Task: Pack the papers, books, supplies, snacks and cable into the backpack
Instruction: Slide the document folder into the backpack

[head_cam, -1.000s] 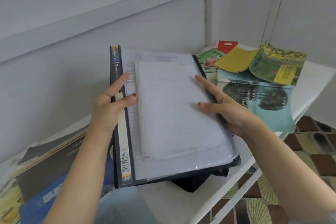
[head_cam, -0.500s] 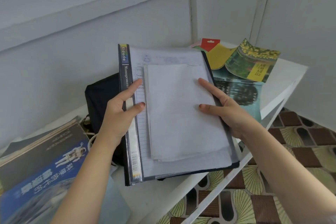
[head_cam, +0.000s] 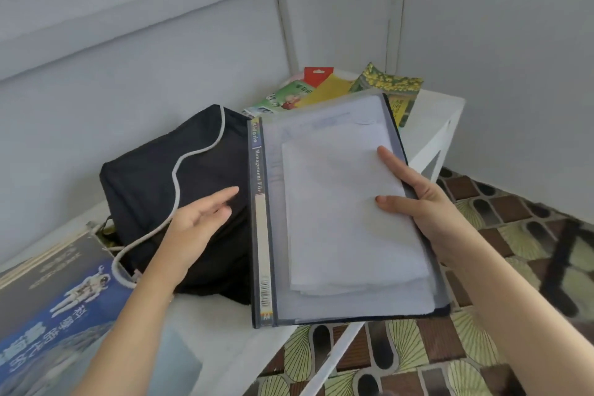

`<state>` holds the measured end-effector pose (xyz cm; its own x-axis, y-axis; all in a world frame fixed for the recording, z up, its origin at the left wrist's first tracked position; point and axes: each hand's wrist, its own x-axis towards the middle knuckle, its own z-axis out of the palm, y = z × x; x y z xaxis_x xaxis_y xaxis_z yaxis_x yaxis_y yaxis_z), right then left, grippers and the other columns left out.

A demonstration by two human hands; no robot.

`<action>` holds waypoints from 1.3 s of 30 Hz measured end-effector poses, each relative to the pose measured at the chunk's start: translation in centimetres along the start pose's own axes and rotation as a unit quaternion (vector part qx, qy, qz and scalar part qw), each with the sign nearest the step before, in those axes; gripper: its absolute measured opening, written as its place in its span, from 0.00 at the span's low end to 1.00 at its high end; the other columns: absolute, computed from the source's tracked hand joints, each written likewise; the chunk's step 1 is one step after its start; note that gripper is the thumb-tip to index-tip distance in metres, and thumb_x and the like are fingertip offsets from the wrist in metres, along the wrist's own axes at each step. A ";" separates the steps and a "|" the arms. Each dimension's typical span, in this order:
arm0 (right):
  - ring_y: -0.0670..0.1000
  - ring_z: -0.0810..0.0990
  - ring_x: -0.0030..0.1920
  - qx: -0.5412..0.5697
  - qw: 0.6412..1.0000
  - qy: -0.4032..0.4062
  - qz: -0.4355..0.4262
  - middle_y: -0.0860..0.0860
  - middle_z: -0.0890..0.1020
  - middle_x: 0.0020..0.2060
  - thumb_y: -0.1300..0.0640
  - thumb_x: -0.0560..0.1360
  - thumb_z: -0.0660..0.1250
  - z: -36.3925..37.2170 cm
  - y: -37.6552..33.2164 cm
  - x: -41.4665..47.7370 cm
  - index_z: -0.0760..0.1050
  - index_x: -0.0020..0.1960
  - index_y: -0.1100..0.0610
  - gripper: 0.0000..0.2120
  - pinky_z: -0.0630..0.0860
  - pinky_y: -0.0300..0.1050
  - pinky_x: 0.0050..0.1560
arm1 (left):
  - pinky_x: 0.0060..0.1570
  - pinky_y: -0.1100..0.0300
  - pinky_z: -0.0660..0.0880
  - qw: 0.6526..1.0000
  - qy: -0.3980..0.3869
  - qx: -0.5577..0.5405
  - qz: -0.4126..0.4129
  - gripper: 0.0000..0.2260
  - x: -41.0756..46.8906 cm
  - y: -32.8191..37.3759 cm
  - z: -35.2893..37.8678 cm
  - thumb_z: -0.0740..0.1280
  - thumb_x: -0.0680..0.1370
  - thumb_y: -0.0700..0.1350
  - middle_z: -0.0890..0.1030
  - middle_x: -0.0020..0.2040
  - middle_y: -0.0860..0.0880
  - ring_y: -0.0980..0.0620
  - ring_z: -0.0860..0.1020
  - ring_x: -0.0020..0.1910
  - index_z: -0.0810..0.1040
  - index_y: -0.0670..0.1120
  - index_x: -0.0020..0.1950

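A clear-fronted file folder (head_cam: 266, 219) with a dark spine is held flat in the middle, with a stack of white papers (head_cam: 340, 202) lying on top of it. My right hand (head_cam: 414, 199) grips the folder's right edge, thumb pressing on the papers. My left hand (head_cam: 199, 219) hovers with fingers spread over the black backpack (head_cam: 160, 183), which lies on the white table (head_cam: 225, 325) to the left of the folder; a white cord runs across the bag. Snack packets (head_cam: 308, 90) lie behind the folder, partly hidden by it.
A book with a blue astronaut cover (head_cam: 61, 309) and others beneath it lie at the near left. A green-and-yellow booklet (head_cam: 395, 87) sits at the table's far right corner. White walls close in behind and right. Patterned floor tiles (head_cam: 482, 331) lie below the table's edge.
My left hand has let go of the folder's spine and moved left over the backpack. My right hand now carries the folder alone, shifted right, uncovering more of the bag.
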<state>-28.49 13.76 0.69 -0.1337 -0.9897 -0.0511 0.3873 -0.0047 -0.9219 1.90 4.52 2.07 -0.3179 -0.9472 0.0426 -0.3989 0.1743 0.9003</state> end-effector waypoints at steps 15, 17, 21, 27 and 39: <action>0.48 0.84 0.43 0.018 0.984 0.176 -0.026 0.41 0.84 0.48 0.72 0.71 0.65 2.2 2.5 -8.9 0.74 0.64 0.41 0.31 0.82 0.43 0.41 | 0.63 0.62 0.61 0.962 -0.199 0.185 0.028 0.31 1.3 -2.5 -0.6 0.75 0.69 0.44 0.80 0.43 0.67 0.65 0.71 0.58 0.67 0.60 0.67; 0.49 0.84 0.43 0.021 0.980 0.196 -0.027 0.42 0.83 0.48 0.71 0.71 0.66 2.7 3.0 -9.9 0.74 0.64 0.41 0.30 0.81 0.42 0.38 | 0.64 0.62 0.60 0.954 -0.228 0.191 0.035 0.29 1.3 -2.7 -1.1 0.73 0.71 0.43 0.80 0.50 0.64 0.63 0.70 0.61 0.67 0.60 0.68; 0.53 0.83 0.47 0.022 0.972 0.232 -0.029 0.46 0.80 0.56 0.70 0.70 0.67 3.7 4.1 -11.4 0.75 0.62 0.39 0.30 0.81 0.44 0.39 | 0.65 0.63 0.59 0.938 -0.271 0.209 0.045 0.33 0.9 -3.4 -1.9 0.75 0.70 0.41 0.79 0.58 0.59 0.64 0.67 0.65 0.65 0.60 0.69; 0.53 0.84 0.46 0.028 0.967 0.252 -0.040 0.46 0.81 0.55 0.69 0.70 0.67 5.2 5.2 -13.2 0.74 0.62 0.38 0.31 0.80 0.44 0.38 | 0.55 0.70 0.64 0.953 -0.215 0.192 0.095 0.25 0.2 -3.4 -2.8 0.71 0.74 0.39 0.83 0.44 0.60 0.68 0.76 0.53 0.70 0.58 0.67; 0.54 0.84 0.45 0.027 0.967 0.251 -0.034 0.46 0.82 0.54 0.69 0.70 0.67 8.1 6.3 -14.0 0.75 0.62 0.38 0.30 0.81 0.47 0.39 | 0.56 0.67 0.67 0.956 -0.223 0.166 0.097 0.27 0.2 -3.3 -4.1 0.75 0.68 0.38 0.84 0.36 0.57 0.65 0.80 0.43 0.74 0.56 0.62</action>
<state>-16.82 26.41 -1.30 -0.5818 -0.7925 -0.1828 0.4063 -0.0885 -0.9095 6.66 2.71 0.89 -0.7193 -0.6920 -0.0611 -0.5225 0.4809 0.7041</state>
